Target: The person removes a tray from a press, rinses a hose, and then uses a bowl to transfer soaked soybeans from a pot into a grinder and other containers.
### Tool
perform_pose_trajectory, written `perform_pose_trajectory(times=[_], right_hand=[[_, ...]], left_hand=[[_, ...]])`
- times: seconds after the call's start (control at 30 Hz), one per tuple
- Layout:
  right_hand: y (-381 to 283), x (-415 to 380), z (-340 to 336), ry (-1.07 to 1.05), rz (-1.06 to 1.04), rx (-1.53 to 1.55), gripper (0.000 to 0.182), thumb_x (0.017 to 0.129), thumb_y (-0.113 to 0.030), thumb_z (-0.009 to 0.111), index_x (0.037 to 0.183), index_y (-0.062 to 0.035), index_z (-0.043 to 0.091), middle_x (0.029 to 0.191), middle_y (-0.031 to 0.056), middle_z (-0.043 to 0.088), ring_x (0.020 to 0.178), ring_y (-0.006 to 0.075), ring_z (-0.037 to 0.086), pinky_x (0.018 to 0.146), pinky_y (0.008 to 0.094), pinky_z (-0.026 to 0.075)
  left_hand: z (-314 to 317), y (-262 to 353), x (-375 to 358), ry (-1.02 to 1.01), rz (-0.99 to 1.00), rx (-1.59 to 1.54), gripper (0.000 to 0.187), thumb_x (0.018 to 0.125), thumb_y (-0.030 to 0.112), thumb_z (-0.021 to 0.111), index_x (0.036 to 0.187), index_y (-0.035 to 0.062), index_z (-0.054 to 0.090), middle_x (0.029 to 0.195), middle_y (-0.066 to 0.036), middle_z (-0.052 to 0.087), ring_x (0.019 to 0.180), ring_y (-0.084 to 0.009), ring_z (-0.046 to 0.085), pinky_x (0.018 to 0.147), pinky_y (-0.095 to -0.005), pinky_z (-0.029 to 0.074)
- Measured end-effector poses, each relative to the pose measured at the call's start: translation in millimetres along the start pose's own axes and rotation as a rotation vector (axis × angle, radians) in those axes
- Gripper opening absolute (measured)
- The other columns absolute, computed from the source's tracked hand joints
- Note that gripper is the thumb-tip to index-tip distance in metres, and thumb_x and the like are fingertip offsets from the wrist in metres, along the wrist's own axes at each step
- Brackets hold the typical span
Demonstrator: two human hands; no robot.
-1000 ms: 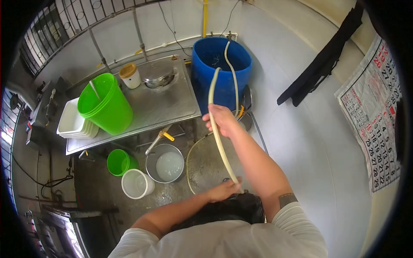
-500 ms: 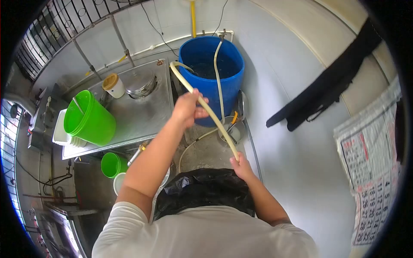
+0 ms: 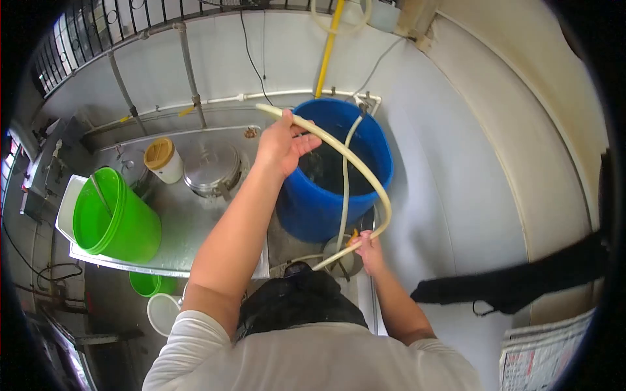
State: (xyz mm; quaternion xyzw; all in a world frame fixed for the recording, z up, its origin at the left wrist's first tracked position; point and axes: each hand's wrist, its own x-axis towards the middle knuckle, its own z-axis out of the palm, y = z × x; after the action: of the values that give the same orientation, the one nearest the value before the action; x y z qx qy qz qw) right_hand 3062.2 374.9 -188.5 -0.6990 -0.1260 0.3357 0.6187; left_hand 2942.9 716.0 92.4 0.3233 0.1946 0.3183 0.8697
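Observation:
A cream-coloured hose [image 3: 355,156] arcs in front of me, over a big blue barrel [image 3: 303,212] with water in it. My left hand [image 3: 285,144] is closed on the hose near its free end, thumb on top, other fingers loosely below. That end points up and left, beyond the barrel's rim. Lower down, my right hand [image 3: 370,254] grips the same hose below its bend. From there the hose runs down left towards my black apron [image 3: 300,300]. A second, thinner hose [image 3: 345,189] hangs from a tap over the barrel's front rim.
At left a metal counter [image 3: 186,244] bears a green bucket [image 3: 124,221], a lidded white tub [image 3: 166,163] and a round metal lid [image 3: 212,163]. Below are another green bucket [image 3: 147,282] and a white container [image 3: 163,313]. Black cloth [image 3: 508,277] hangs at right, above a calendar [image 3: 544,355].
The hose's far end has come out of the barrel and now points left in the air. The hose bends more sharply between my hands. My view has tilted up.

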Motion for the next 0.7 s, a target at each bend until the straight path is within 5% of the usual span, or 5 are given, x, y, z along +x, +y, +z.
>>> perform_pose_trajectory(times=[0.1,0.17,0.3,0.4,0.7], right_hand=[[-75,44,12,0.210,-0.101,0.053,0.026,0.111,-0.033,0.047,0.117,-0.0080,0.046,0.075,0.0087,0.061,0.057,0.0178,0.063,0.049,0.0315,0.052],[-115,101,-14,0.326,-0.297,-0.133,0.028,0.111,-0.032,0.046,0.122,-0.0064,0.045,0.066,0.0091,0.057,0.048,0.0178,0.059,0.043,0.0325,0.050],[-172,232,-69,1.050,-0.788,-0.821,0.060,0.110,-0.026,0.043,0.163,-0.0100,0.018,0.101,0.0305,0.071,0.088,0.0431,0.072,0.076,0.0518,0.055],[-204,280,-89,0.897,-0.335,-0.809,0.062,0.108,-0.021,0.043,0.164,-0.0138,0.018,0.115,0.0339,0.068,0.108,0.0487,0.067,0.092,0.0540,0.052],[-199,491,-132,0.361,-0.174,-1.196,0.058,0.102,-0.018,0.051,0.158,-0.0116,0.037,0.109,0.0295,0.071,0.101,0.0461,0.070,0.085,0.0542,0.056]], left_hand=[[-24,-7,28,-0.103,-0.083,0.125,0.038,0.111,0.040,0.045,0.114,0.0036,0.058,0.111,-0.016,0.068,0.089,-0.0306,0.071,0.080,-0.0449,0.062],[-48,-20,28,-0.147,-0.145,0.313,0.035,0.110,0.041,0.050,0.116,0.0075,0.060,0.111,-0.011,0.069,0.088,-0.0250,0.070,0.079,-0.0405,0.060],[-125,-72,4,-0.125,-0.277,0.539,0.035,0.108,0.041,0.054,0.118,0.0080,0.061,0.106,-0.006,0.070,0.086,-0.0189,0.068,0.078,-0.0354,0.058],[-191,-118,-44,0.001,-0.451,0.685,0.036,0.108,0.040,0.056,0.120,0.0061,0.062,0.105,-0.006,0.069,0.083,-0.0168,0.066,0.079,-0.0332,0.057],[-234,-180,-207,0.639,-0.721,0.815,0.033,0.104,0.030,0.059,0.109,-0.0016,0.067,0.086,-0.006,0.067,0.070,-0.0143,0.061,0.063,-0.0294,0.052]])
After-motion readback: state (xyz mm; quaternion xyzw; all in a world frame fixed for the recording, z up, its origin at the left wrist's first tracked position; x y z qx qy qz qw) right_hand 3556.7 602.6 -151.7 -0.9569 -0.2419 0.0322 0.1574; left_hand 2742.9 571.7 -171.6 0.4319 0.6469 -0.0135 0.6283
